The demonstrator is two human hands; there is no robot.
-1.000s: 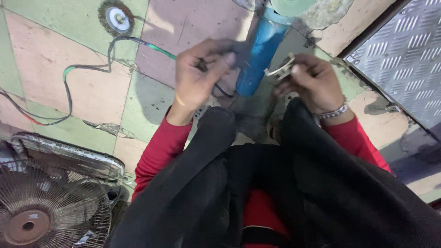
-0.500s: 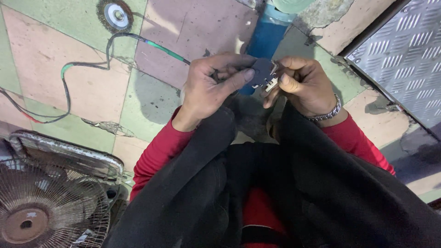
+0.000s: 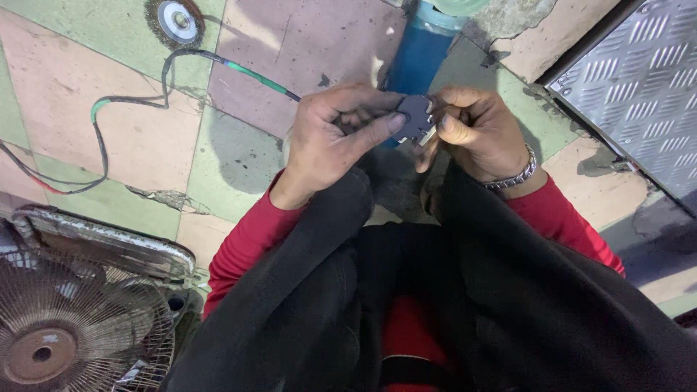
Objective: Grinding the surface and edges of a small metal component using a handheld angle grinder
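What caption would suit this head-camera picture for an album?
Left hand and right hand pinch a small dark flat part above a tiled floor, beside a blue cylinder.

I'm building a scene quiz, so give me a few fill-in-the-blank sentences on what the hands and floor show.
Both hands pinch a small dark flat metal piece above a ____ cylinder.
The right hand wears a ____ on its wrist.
A rusty ____ lies at lower left.
The cable lies on the ____ floor.

Missing: blue; bracelet; fan; tiled
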